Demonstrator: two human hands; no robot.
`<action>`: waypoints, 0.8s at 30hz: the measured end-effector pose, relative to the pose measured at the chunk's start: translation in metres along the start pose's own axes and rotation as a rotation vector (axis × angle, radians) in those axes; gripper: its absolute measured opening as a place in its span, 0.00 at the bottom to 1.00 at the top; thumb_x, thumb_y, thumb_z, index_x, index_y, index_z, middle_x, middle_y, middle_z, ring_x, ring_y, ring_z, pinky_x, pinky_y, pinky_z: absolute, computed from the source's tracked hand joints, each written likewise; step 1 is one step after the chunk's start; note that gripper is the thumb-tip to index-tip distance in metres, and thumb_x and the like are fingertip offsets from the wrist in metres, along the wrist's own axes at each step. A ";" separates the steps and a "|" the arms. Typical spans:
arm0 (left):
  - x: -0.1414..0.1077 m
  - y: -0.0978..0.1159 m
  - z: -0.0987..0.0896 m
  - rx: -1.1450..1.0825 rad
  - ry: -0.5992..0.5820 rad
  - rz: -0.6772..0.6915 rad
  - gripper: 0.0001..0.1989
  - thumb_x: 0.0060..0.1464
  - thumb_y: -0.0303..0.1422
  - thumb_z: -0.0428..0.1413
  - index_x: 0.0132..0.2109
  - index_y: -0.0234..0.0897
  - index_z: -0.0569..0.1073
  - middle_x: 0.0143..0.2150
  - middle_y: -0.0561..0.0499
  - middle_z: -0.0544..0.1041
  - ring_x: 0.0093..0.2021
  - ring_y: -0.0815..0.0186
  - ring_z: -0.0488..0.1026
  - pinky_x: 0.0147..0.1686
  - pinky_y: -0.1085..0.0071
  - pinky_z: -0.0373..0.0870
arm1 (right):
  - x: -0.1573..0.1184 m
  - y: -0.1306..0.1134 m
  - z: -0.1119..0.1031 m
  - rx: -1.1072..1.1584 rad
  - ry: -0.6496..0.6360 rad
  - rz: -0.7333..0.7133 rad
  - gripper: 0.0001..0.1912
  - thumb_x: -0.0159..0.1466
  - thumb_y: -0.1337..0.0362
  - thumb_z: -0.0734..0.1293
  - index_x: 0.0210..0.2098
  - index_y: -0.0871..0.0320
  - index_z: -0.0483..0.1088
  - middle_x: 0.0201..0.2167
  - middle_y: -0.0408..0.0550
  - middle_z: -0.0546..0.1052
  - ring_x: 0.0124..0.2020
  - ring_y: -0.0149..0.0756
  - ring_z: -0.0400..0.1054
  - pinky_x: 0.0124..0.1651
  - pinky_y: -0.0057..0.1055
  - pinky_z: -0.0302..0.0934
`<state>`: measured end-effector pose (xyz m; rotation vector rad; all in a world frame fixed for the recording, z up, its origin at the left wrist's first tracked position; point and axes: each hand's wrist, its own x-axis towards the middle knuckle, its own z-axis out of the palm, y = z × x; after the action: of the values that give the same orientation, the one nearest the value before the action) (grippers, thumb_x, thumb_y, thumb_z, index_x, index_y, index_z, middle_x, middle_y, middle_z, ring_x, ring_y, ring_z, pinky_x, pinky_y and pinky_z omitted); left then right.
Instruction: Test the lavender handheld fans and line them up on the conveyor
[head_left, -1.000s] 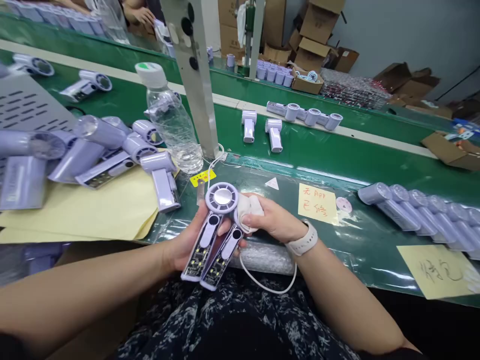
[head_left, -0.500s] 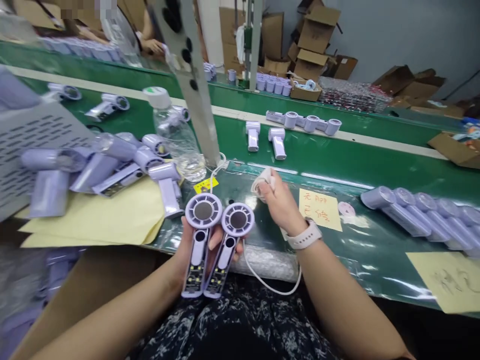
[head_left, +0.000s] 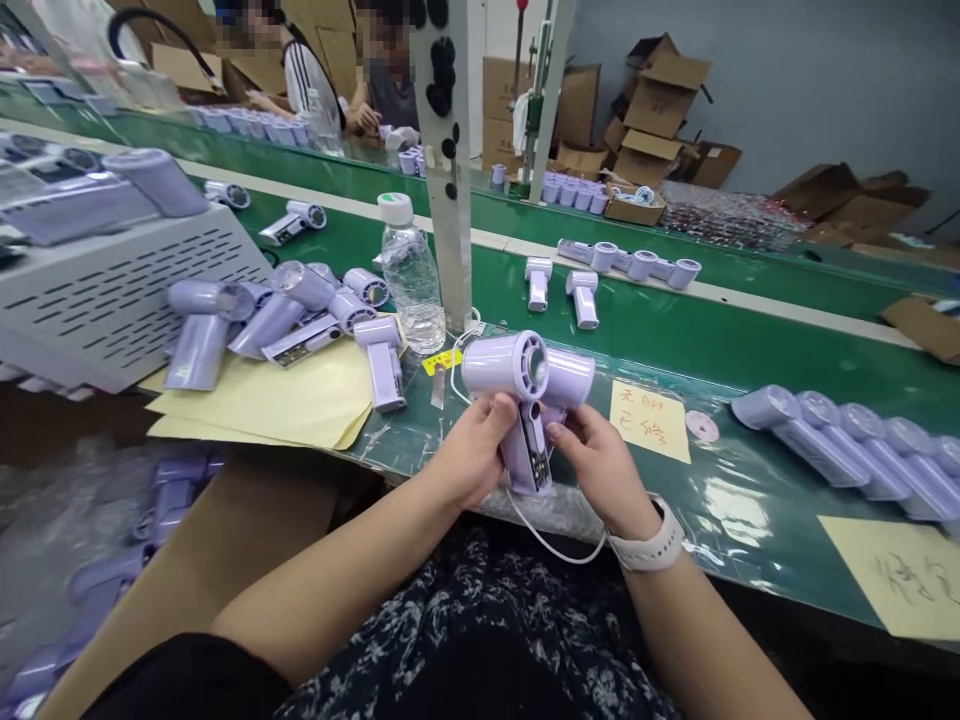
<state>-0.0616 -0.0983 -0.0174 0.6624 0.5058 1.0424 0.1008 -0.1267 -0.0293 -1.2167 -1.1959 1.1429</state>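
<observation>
In the head view my left hand [head_left: 480,455] is closed round the handle of a lilac handheld fan [head_left: 499,365]. Its round grille faces right, and a circuit board shows along the open handle. Just behind it is a second lilac handheld fan [head_left: 574,376], its head turned right, with my right hand [head_left: 604,465] closed at its handle. The first fan partly covers the second, and the right fingertips are partly hidden. Below both hands loops a white cable [head_left: 559,555]; its end is out of sight.
Several fans lie on yellow paper [head_left: 262,405] at left, beside a slotted grey box [head_left: 150,300] and a water bottle [head_left: 412,280]. A metal post [head_left: 448,200] rises ahead. Fans stand in a row [head_left: 825,440] at right, near handwritten notes [head_left: 651,420]. Co-workers [head_left: 315,80] sit across the green bench.
The two fans, earlier side by side in my left hand, are now raised and turned, one at each hand. My right hand has let go of the white cable and come to the fans.
</observation>
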 end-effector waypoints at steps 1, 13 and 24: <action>0.004 0.000 0.003 0.000 0.017 0.013 0.28 0.42 0.54 0.71 0.38 0.34 0.80 0.37 0.46 0.83 0.45 0.56 0.80 0.47 0.65 0.76 | 0.001 0.001 -0.006 0.023 0.015 0.011 0.21 0.63 0.51 0.75 0.50 0.56 0.76 0.50 0.55 0.81 0.54 0.51 0.73 0.62 0.50 0.63; -0.032 0.047 0.004 0.177 -0.255 -0.221 0.19 0.66 0.35 0.57 0.61 0.36 0.74 0.63 0.35 0.77 0.62 0.44 0.76 0.57 0.52 0.76 | -0.041 -0.027 -0.014 0.444 0.037 0.216 0.23 0.59 0.44 0.76 0.43 0.55 0.81 0.42 0.57 0.85 0.42 0.56 0.79 0.43 0.50 0.76; -0.025 0.033 0.021 0.093 -0.319 -0.193 0.25 0.45 0.35 0.74 0.49 0.35 0.79 0.39 0.47 0.81 0.39 0.61 0.80 0.43 0.67 0.78 | -0.042 -0.052 -0.002 0.480 -0.050 0.200 0.23 0.70 0.49 0.55 0.32 0.52 0.76 0.31 0.53 0.78 0.33 0.47 0.74 0.41 0.47 0.74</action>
<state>-0.0786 -0.1150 0.0227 0.8283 0.3332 0.7182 0.0999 -0.1709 0.0211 -0.9530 -0.7802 1.5127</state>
